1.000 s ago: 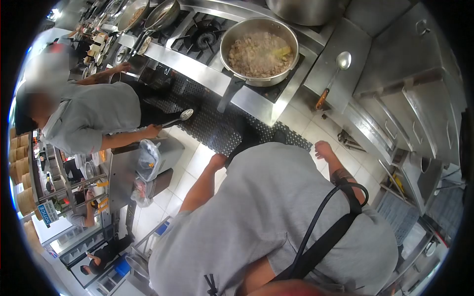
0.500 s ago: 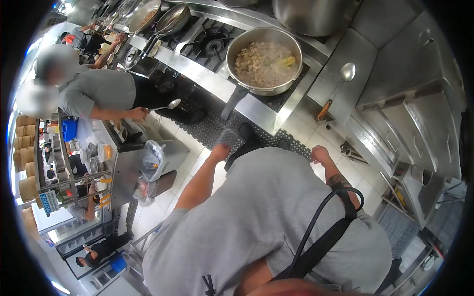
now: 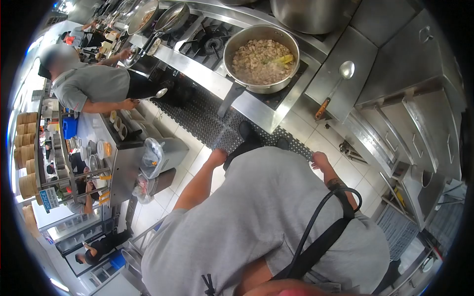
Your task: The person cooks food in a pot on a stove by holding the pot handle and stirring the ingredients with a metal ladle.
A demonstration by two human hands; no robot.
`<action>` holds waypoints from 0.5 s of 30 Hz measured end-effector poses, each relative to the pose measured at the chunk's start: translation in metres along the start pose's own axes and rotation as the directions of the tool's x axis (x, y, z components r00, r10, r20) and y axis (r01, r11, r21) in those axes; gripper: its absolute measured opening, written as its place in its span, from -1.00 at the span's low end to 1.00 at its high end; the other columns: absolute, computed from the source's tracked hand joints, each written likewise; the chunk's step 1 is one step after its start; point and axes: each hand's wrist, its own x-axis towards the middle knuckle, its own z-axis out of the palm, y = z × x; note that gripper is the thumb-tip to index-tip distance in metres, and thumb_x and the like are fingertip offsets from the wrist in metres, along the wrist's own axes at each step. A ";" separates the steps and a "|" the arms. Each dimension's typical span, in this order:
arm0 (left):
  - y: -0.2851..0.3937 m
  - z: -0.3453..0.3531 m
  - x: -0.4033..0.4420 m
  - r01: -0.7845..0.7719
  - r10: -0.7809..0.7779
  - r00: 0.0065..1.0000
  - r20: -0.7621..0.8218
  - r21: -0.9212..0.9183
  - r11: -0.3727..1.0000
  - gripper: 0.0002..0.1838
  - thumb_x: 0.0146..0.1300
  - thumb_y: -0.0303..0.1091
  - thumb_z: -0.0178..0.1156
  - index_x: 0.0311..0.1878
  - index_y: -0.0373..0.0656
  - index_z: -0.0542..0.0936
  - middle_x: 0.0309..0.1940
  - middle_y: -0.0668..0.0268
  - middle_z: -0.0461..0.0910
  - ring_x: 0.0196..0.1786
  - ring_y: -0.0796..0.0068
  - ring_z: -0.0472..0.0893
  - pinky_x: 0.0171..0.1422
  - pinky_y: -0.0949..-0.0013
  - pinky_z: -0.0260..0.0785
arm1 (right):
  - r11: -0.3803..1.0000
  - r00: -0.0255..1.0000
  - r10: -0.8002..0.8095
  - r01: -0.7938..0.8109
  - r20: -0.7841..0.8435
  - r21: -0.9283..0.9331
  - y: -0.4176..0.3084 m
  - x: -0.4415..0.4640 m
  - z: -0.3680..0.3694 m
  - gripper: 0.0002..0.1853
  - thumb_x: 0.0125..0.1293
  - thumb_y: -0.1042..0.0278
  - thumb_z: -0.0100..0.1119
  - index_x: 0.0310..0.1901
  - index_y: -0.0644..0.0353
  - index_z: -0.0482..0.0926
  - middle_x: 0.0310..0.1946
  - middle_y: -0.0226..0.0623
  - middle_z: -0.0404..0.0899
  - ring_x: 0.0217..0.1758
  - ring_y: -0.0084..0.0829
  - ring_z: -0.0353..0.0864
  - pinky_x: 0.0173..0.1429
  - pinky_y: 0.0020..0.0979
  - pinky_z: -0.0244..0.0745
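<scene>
My left hand [image 3: 217, 157] hangs low by my side over the floor mat, with its fingers mostly turned out of sight. On the other side my right hand [image 3: 321, 160] hangs over the floor tiles, fingers loosely bent and a little apart, nothing seen in it. Neither touches the stove. In front of me a big metal pot [image 3: 228, 63] stands on the burner, its long handle [image 3: 230, 98] pointing toward me. Browned chopped pieces [image 3: 261, 59] and a yellow-green piece [image 3: 284, 59] lie inside. A large spoon [image 3: 346, 70] with a wooden handle rests on the steel counter at right.
To the left a co-worker [image 3: 98, 86] holds a spoon [image 3: 161, 92] over the mat [image 3: 197, 116]. Frying pans [image 3: 172, 18] stand on the far burners, and a stockpot [image 3: 313, 15] stands behind the pot. Bagged bins [image 3: 154, 158] stand at left, steel drawers [image 3: 395, 130] at right.
The co-worker has shifted a little left, and their spoon has moved left with them. Steam over the pot looks thinner. My hands stay low at my sides, nearly unmoved.
</scene>
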 end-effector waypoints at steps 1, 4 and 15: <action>0.003 -0.003 -0.002 -0.022 0.023 0.999 0.029 -0.006 1.000 -0.67 0.15 -0.18 -0.03 -0.18 -0.15 0.61 -0.17 0.07 0.59 -0.05 0.07 0.54 0.06 0.18 0.34 | 1.000 1.000 0.000 0.000 0.000 -0.001 0.001 0.000 0.000 -0.87 0.17 0.39 -0.05 -0.28 0.13 0.49 -0.47 -0.29 0.51 -0.58 -0.38 0.53 -0.52 -0.38 0.52; 0.022 -0.006 -0.014 -0.002 -0.009 0.998 -0.069 -0.150 0.989 -0.74 0.08 -0.36 -0.04 -0.33 -0.26 0.61 -0.25 -0.05 0.58 -0.13 0.01 0.56 -0.04 0.15 0.39 | 1.000 1.000 0.019 -0.019 -0.014 -0.015 0.004 0.000 0.000 -0.88 0.17 0.40 -0.04 -0.29 0.12 0.48 -0.48 -0.28 0.51 -0.58 -0.37 0.54 -0.53 -0.37 0.52; 0.021 0.008 -0.027 0.123 -0.135 0.988 -0.072 -0.160 0.980 -0.66 0.20 -0.22 -0.08 -0.21 -0.25 0.59 -0.22 -0.06 0.57 -0.08 -0.02 0.55 0.02 0.12 0.38 | 0.995 0.999 -0.033 0.035 0.019 -0.089 -0.008 0.004 -0.004 -0.87 0.16 0.42 -0.05 -0.26 0.10 0.48 -0.47 -0.31 0.51 -0.55 -0.40 0.52 -0.51 -0.37 0.50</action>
